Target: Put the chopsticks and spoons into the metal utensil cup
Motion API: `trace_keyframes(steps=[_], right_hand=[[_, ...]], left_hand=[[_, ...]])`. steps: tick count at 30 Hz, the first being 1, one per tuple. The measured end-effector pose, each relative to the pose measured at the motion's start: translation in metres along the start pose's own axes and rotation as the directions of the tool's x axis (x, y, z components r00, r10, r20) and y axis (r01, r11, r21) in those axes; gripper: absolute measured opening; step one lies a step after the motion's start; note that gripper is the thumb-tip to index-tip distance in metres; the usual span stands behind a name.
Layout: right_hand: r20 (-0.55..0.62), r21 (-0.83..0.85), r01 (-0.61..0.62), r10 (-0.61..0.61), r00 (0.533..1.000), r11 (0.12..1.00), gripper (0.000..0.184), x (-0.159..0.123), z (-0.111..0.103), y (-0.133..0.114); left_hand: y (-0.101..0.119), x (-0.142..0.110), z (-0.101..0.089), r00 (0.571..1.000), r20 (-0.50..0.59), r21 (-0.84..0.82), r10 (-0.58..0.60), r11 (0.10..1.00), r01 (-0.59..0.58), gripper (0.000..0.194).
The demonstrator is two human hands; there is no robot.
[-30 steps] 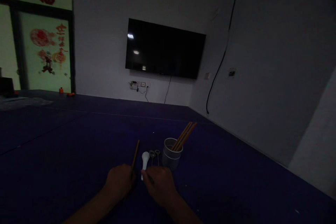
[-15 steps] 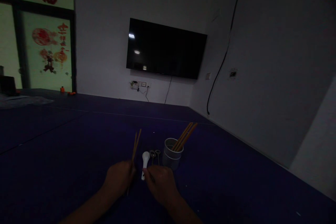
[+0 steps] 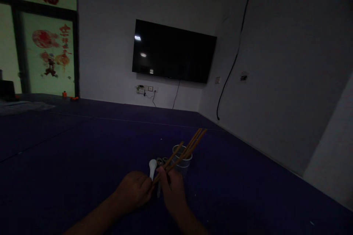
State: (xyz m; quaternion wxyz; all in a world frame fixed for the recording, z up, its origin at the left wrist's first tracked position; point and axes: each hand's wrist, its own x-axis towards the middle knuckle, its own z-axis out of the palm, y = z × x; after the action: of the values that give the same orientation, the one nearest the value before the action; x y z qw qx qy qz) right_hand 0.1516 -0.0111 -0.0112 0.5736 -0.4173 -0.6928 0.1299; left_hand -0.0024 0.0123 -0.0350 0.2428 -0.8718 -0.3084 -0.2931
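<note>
My left hand [image 3: 135,191] is closed round the lower ends of a pair of wooden chopsticks [image 3: 174,154]. My right hand [image 3: 173,188] pinches the same pair a little higher up, and their upper ends spread and slant right towards a grey cup [image 3: 184,167]. Several other chopsticks [image 3: 195,140] lean out of that cup to the right. Just beyond my left hand lies a white spoon [image 3: 152,166], its handle partly covered by the fingers. Metal spoons [image 3: 159,161] lie beside it, mostly hidden behind my right hand and the chopsticks.
The dark purple tabletop [image 3: 110,147] reaches back to a wall with a large television [image 3: 173,51]. A black cable [image 3: 234,58] hangs down the right wall. At the far left are a plastic sheet [image 3: 24,107] and small orange objects [image 3: 74,98].
The chopsticks, upright in my left hand before, now tilt right towards the cup. My left hand has moved right, and my right hand has turned upward and taken hold of them.
</note>
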Motion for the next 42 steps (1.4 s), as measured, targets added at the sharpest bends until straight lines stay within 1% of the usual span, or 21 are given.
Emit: trace_keyframes(steps=[3, 5, 6, 8, 10, 12, 14, 15, 16, 20, 23, 27, 31, 33, 37, 42], right_hand=[[-0.045, 0.056, -0.045, 0.047, 0.998, 0.997, 0.044, 0.0, 0.002, -0.001], [-0.142, 0.067, -0.06, 0.069, 0.988, 0.996, 0.044, 0.001, -0.003, -0.001], [-0.216, 0.063, -0.067, 0.079, 0.973, 0.996, 0.044, 0.003, -0.008, 0.0], [-0.383, 0.043, -0.079, 0.089, 0.919, 0.996, 0.044, 0.008, -0.021, 0.003], [-0.535, 0.027, -0.093, 0.093, 0.84, 0.995, 0.045, 0.016, -0.037, 0.007], [-0.628, 0.009, -0.122, 0.1, 0.772, 0.993, 0.046, 0.025, -0.052, 0.012], [-0.658, -0.065, -0.178, 0.092, 0.748, 0.982, 0.048, 0.034, -0.065, 0.017], [-0.658, -0.103, -0.206, 0.089, 0.748, 0.973, 0.049, 0.037, -0.069, 0.019], [-0.641, -0.134, -0.231, 0.094, 0.762, 0.964, 0.049, 0.04, -0.072, 0.022], [-0.523, -0.178, -0.302, 0.169, 0.835, 0.937, 0.05, 0.045, -0.073, 0.031], [-0.429, -0.254, -0.335, 0.205, 0.88, 0.907, 0.05, 0.045, -0.07, 0.037], [-0.352, -0.387, -0.325, 0.187, 0.917, 0.863, 0.048, 0.044, -0.067, 0.043], [-0.331, -0.522, -0.314, 0.151, 0.932, 0.793, 0.045, 0.044, -0.067, 0.052], [-0.321, -0.543, -0.307, 0.145, 0.936, 0.781, 0.044, 0.044, -0.067, 0.057], [-0.299, -0.478, -0.288, 0.154, 0.942, 0.83, 0.042, 0.045, -0.067, 0.061], [-0.31, -0.355, -0.298, 0.19, 0.932, 0.886, 0.036, 0.047, -0.069, 0.06]], left_hand=[[0.0, -0.001, -0.001, 1.0, 0.008, -0.005, -0.014, 1.0, 0.014, 0.031], [0.0, -0.002, -0.004, 0.998, 0.022, -0.04, -0.054, 0.998, 0.055, 0.031], [-0.001, -0.002, -0.006, 0.995, 0.035, -0.061, -0.09, 0.994, 0.092, 0.031], [-0.002, -0.001, -0.009, 0.982, 0.069, -0.097, -0.173, 0.979, 0.18, 0.032], [-0.003, 0.0, -0.01, 0.964, 0.107, -0.117, -0.244, 0.96, 0.256, 0.034], [-0.004, 0.001, -0.01, 0.947, 0.142, -0.124, -0.288, 0.944, 0.305, 0.034], [-0.004, 0.001, -0.009, 0.934, 0.173, -0.123, -0.312, 0.934, 0.335, 0.034], [-0.004, 0.001, -0.008, 0.929, 0.188, -0.12, -0.318, 0.932, 0.343, 0.034], [-0.004, 0.001, -0.007, 0.925, 0.201, -0.115, -0.322, 0.93, 0.348, 0.035], [-0.003, 0.001, -0.005, 0.92, 0.224, -0.11, -0.321, 0.93, 0.351, 0.035], [-0.004, 0.001, -0.005, 0.924, 0.204, -0.104, -0.324, 0.931, 0.349, 0.035], [-0.004, 0.001, -0.004, 0.931, 0.157, -0.072, -0.329, 0.937, 0.343, 0.037], [-0.004, 0.002, -0.003, 0.936, 0.148, -0.059, -0.32, 0.942, 0.331, 0.037], [-0.004, 0.002, -0.003, 0.934, 0.158, -0.061, -0.321, 0.941, 0.333, 0.036], [-0.005, 0.003, -0.004, 0.927, 0.178, -0.068, -0.33, 0.936, 0.346, 0.035], [-0.004, 0.002, -0.004, 0.916, 0.207, -0.048, -0.343, 0.932, 0.359, 0.034]])
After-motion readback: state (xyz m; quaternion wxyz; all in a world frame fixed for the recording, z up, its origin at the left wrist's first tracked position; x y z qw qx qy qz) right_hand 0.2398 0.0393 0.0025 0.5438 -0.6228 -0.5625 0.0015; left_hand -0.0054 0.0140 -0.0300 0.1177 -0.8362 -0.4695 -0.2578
